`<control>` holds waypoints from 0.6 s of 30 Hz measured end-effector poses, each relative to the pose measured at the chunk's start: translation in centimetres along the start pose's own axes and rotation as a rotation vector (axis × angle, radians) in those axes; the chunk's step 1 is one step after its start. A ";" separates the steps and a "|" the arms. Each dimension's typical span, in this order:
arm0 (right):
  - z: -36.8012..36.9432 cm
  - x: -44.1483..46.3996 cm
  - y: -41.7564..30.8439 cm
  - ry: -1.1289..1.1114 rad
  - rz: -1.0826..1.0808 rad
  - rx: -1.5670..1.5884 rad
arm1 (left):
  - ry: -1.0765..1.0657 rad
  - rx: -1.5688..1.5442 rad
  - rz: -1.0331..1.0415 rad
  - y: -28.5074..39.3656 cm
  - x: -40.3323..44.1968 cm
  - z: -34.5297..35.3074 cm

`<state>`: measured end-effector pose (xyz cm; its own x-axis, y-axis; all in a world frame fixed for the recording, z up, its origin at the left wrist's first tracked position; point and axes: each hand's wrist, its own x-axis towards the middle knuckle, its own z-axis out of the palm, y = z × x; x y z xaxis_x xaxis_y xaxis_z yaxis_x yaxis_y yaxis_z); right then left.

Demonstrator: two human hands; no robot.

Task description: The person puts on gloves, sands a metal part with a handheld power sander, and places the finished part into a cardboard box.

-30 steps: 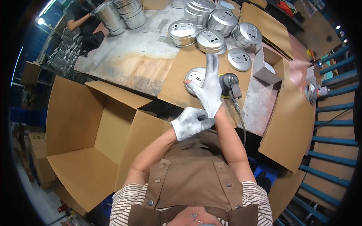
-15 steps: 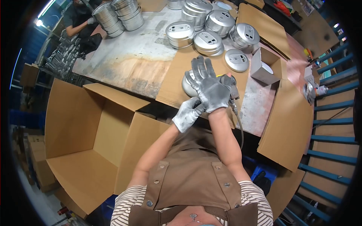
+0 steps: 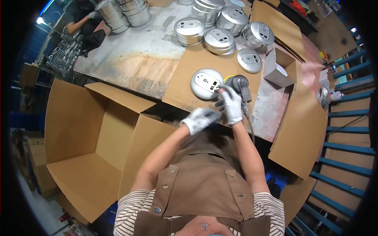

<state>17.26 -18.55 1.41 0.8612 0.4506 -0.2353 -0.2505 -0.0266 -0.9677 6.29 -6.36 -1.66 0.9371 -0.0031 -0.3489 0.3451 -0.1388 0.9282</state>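
Observation:
Both hands wear grey-and-white work gloves. My right hand (image 3: 230,105) is beside a round silver metal cover (image 3: 205,83) with small cut-outs, its fingers loosely apart and nothing visible in them. Whether its fingertips touch the cover's edge I cannot tell. Just past that hand sits a palm sander (image 3: 240,86) with a yellow rim and a hose. My left hand (image 3: 201,120) is low at the table's front edge, its fingers smeared by motion. The cover and the sander rest on a cardboard sheet (image 3: 183,84).
Several stacked silver covers (image 3: 232,19) stand at the back, with a single cover (image 3: 249,61) nearer. A small open box (image 3: 277,72) is to the right. A large open carton (image 3: 106,151) stands at the left. Another person's arm (image 3: 78,25) shows at the far left.
My right hand, formerly spread palm-up over the cover with my left hand at its wrist, has come down and turned. The hands are now apart, and the cover and sander are uncovered.

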 end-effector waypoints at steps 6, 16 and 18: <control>0.0 0.1 6.2 0.151 -0.103 -0.254 | 0.776 0.565 0.050 -0.4 2.8 -8.1; 1.5 0.2 5.9 0.258 0.061 0.305 | 0.533 0.480 -0.043 -0.1 11.1 -10.2; 1.6 0.1 5.6 0.272 0.083 0.304 | 0.453 0.292 -0.086 -0.8 10.5 -10.8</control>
<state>15.23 -17.22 -3.84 0.9076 0.2050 -0.3664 -0.4085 0.2297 -0.8834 16.39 4.38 -4.66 0.8568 0.4382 -0.2720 0.4534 -0.3888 0.8020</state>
